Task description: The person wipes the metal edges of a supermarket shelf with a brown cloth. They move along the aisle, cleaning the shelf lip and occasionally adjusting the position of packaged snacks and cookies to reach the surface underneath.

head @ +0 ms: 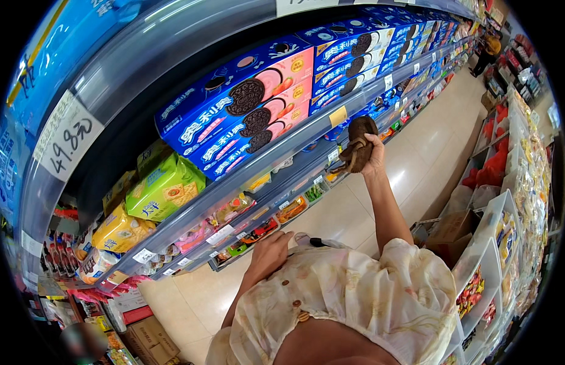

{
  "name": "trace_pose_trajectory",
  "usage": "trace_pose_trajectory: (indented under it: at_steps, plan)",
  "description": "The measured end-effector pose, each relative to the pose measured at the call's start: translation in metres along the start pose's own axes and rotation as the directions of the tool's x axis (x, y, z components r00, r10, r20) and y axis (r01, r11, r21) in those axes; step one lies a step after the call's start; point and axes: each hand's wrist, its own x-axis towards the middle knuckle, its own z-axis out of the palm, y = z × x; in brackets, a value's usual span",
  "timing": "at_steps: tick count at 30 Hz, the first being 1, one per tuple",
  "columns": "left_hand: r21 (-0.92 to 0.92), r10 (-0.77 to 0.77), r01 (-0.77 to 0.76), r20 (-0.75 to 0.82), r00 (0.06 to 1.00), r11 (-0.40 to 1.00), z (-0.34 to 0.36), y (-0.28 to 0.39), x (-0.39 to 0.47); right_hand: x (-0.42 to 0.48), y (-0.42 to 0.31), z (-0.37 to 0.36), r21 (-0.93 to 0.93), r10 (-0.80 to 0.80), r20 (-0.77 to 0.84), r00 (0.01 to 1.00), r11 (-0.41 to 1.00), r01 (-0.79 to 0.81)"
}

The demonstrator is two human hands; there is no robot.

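My right hand (375,154) grips a soft dark brown item (361,137) with a lighter tied strap, out over the aisle beside the shelf; what it is exactly cannot be told. Near my waist, my left hand (272,250) is beside the lower shelf edge with its fingers bent, and its palm is hidden. Blue and pink Oreo cookie boxes (246,109) are stacked on the shelf in front of me. Left of them lie a green cracker pack (166,189) and a yellow cracker pack (122,232).
Clear plastic shelf rails (291,137) with price tags run along the aisle. Behind me, white bins (474,273) hold packaged sweets, near a cardboard box (450,232). Another cardboard box (152,340) stands at lower left. A person (488,50) is far down the tiled aisle (415,150).
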Motion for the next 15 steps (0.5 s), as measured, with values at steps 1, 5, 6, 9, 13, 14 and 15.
trace_pose_trajectory:
  at_steps: [1, 5, 6, 9, 13, 14, 15]
  plan:
    - [0.01, 0.001, 0.0, -0.019, 1.0, 1.0, 0.001, -0.001, 0.0, 0.003, 0.0, 0.005, 0.004, -0.006, -0.014, 1.0, 1.0, 0.006]
    - [0.04, -0.061, 0.061, -0.006, 0.998, 0.997, 0.003, -0.002, 0.005, 0.019, 0.003, 0.006, 0.035, 0.04, 0.094, 0.995, 0.998, -0.044]
    - [0.042, -0.063, 0.063, -0.01, 0.998, 0.997, 0.003, -0.001, 0.007, 0.022, 0.004, 0.006, 0.049, 0.059, 0.136, 0.989, 0.997, -0.066]
    - [0.049, -0.073, 0.074, -0.026, 0.997, 0.996, 0.004, 0.002, 0.014, 0.015, 0.023, 0.006, -0.001, 0.077, 0.079, 0.994, 0.997, -0.077]
    - [0.058, -0.083, 0.086, -0.057, 0.995, 0.995, 0.011, 0.001, 0.02, -0.02, 0.039, 0.034, 0.016, 0.28, 0.253, 0.926, 0.956, -0.293]
    - [0.061, -0.08, 0.084, -0.064, 0.995, 0.995, 0.013, 0.001, 0.021, -0.025, 0.041, 0.04, 0.022, 0.305, 0.296, 0.905, 0.945, -0.326]
    - [0.059, -0.117, 0.119, -0.034, 0.993, 0.991, 0.014, 0.002, 0.023, -0.029, 0.045, 0.044, 0.027, 0.334, 0.336, 0.881, 0.931, -0.363]
